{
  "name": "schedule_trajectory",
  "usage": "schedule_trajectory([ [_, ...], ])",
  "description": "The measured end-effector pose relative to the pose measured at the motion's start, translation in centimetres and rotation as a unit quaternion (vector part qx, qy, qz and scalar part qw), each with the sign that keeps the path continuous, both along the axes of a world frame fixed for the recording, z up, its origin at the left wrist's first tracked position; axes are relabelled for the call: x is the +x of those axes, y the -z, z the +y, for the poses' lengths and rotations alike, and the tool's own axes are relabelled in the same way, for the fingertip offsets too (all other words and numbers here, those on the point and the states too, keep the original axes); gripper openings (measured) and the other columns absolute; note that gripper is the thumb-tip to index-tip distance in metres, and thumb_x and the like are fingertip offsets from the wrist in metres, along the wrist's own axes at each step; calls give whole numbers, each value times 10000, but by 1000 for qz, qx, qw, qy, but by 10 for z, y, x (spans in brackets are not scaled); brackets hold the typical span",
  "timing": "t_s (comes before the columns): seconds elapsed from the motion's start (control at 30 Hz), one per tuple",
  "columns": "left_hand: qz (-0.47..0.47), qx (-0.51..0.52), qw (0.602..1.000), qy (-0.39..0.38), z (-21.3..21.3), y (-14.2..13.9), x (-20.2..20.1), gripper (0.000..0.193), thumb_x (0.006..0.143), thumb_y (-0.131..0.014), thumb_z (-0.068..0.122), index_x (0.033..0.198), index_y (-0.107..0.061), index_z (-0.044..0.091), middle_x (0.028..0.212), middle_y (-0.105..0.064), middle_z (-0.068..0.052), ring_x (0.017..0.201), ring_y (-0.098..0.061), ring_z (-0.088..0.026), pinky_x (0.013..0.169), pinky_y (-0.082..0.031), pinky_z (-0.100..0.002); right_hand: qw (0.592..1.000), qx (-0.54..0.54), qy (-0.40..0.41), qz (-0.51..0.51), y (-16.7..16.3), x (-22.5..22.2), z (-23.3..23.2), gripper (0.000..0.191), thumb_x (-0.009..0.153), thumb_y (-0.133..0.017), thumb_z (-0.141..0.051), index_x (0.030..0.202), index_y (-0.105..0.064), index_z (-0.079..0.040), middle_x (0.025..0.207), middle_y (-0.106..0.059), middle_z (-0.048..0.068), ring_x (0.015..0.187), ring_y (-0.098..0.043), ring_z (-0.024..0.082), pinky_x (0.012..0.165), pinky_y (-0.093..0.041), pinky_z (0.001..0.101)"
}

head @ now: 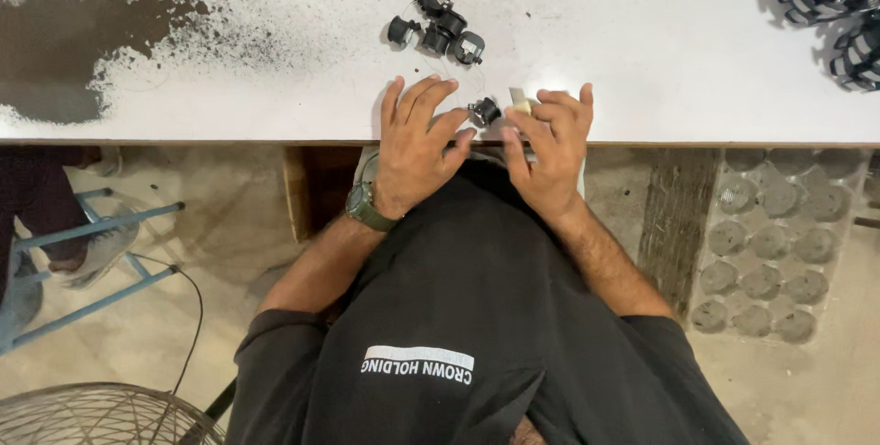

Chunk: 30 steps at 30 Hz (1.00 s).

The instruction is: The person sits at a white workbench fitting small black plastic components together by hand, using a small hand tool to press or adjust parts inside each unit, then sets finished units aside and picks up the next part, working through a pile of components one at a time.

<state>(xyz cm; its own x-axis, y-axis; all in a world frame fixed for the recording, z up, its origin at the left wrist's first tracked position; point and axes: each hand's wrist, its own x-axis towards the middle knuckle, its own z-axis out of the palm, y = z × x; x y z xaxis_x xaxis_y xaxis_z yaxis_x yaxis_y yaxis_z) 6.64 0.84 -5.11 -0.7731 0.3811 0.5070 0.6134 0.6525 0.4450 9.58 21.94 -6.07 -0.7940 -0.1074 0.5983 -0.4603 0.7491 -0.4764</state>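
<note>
We are seeing bright overhead light glaring off the white table [229, 106], soft shadows pooling underneath, edges bending slightly.

Black short-sleeved shirt [477, 317], green wristwatch [367, 208]

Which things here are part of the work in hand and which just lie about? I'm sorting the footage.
In hand:
left hand
right hand
small black part between them
pale piece by the right fingers
pile of black parts

Lying about:
black ribbed parts at the table's corner
wire fan guard
blue stool
</note>
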Motion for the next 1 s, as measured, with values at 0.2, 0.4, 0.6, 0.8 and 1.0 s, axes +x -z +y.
schedule_trajectory([
  [0.2,20,12,999,-21,6,12,8,200,920,-820,116,1094,-721,117,1417,-578,-67,1390,-504,-268,1246,-286,-550,994,-70,-80,3,17,9,-9,383,862,-799,63,1159,-588,-56,1088,-659,131,1177,-629,335,1252,-284,601],
  [0.4,-3,48,999,-15,9,19,11,206,895,-825,107,1079,-732,120,1400,-584,-49,1371,-523,-258,1236,-299,-541,997,-36,-64,-5,24,6,-10,373,839,-797,96,1120,-619,-72,1036,-657,105,1159,-648,317,1239,-312,590],
  [0.6,20,54,998,20,7,25,7,207,878,-804,56,1073,-738,85,1413,-580,-82,1388,-505,-288,1226,-337,-539,994,-67,-81,-16,27,5,-13,343,842,-769,116,1089,-602,-54,999,-639,101,1135,-658,316,1235,-340,617],
  [0.8,86,-1,996,29,8,26,11,151,896,-820,97,1027,-746,112,1409,-588,-68,1380,-501,-278,1212,-323,-558,993,-79,-88,-12,31,8,-13,345,832,-772,117,1078,-602,-57,977,-634,94,1113,-661,320,1227,-335,633],
  [1.0,21,50,998,-12,13,27,12,151,901,-820,114,1034,-749,128,1387,-595,-74,1359,-507,-291,1208,-312,-549,993,-82,-77,-20,35,10,-13,329,828,-777,117,1046,-610,-64,946,-636,88,1088,-669,312,1236,-318,636],
])
